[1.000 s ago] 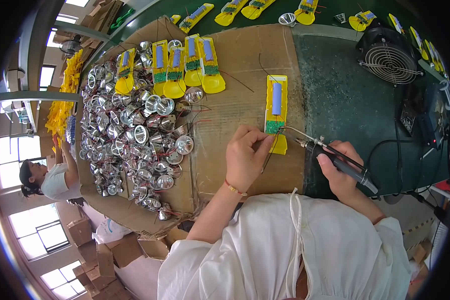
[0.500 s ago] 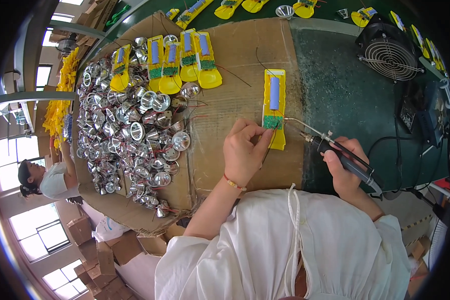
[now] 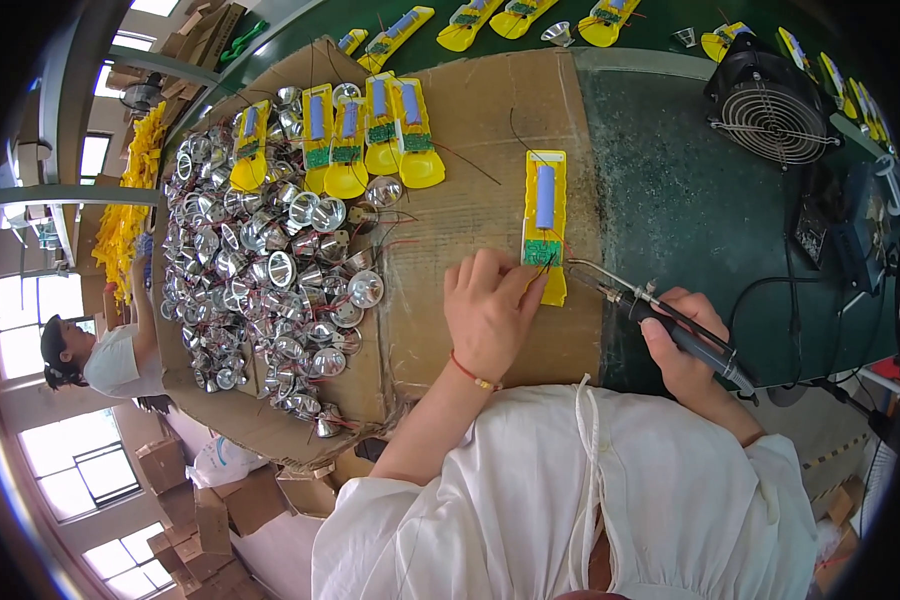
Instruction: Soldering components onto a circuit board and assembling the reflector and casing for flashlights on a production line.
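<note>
A yellow plastic housing (image 3: pixel 558 290) lies upright on the cardboard in front of me, with a purple cylindrical battery (image 3: pixel 545 197) and a green circuit board (image 3: pixel 541 253) in it. At the board's lower edge my left hand (image 3: pixel 490 305) is closed, thumb and forefinger pinching a thin dark wire (image 3: pixel 549 264). My right hand (image 3: pixel 688 345) grips a soldering iron (image 3: pixel 675 335) with a thin metal tube fixed along it. Its front end points left, close to the board's lower right corner; whether it touches cannot be made out.
Many silver reflector cups (image 3: pixel 282 268) with red wires are heaped at left. Several yellow housings (image 3: pixel 380 150) lie behind them, more along the far edge. A black fan (image 3: pixel 770 115) stands at far right, near a wire spool (image 3: pixel 892 185) and cables. Another person (image 3: pixel 110 355) is at far left.
The soldering iron's front end has shifted slightly down along the board's right side. My left fingers have shifted slightly at the board's lower edge. The whole view has moved a little.
</note>
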`<state>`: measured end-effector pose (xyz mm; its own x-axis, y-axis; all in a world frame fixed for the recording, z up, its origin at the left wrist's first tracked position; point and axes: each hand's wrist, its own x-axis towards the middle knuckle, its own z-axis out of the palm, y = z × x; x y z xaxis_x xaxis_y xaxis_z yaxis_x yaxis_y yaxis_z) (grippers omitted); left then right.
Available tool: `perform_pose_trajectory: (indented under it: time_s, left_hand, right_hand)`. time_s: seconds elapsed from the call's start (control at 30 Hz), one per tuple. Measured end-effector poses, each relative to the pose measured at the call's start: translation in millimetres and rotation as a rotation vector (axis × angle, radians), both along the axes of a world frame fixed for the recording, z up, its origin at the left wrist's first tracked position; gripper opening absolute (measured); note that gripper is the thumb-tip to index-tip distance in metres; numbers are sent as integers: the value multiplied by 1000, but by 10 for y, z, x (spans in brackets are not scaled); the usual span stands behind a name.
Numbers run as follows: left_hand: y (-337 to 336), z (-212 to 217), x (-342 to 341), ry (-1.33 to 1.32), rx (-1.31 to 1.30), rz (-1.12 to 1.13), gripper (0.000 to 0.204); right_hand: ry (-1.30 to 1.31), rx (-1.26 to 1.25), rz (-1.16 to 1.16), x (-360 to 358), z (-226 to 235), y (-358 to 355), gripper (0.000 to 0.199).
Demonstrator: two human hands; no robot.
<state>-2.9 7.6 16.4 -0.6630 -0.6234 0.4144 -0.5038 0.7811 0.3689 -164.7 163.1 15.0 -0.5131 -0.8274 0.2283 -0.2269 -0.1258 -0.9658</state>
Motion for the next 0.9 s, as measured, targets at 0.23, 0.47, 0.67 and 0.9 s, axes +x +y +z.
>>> perform_pose_trajectory:
  time_s: [0.23, 0.47, 0.67, 0.9]
  left_hand:
    - [20, -73, 25, 95, 292, 63, 11]
    - [-105, 39, 93, 162, 797, 78, 12]
    - [-87, -20, 129, 174, 783, 107, 12]
    - [-76, -8, 96, 202, 818, 134, 12]
  right_hand:
    - [-23, 14, -3, 20, -22, -26, 16]
    - [-76, 12, -85, 110, -102, -228, 15]
    - [-169, 44, -105, 159, -131, -279, 14]
    - [-237, 116, -111, 148, -143, -264, 13]
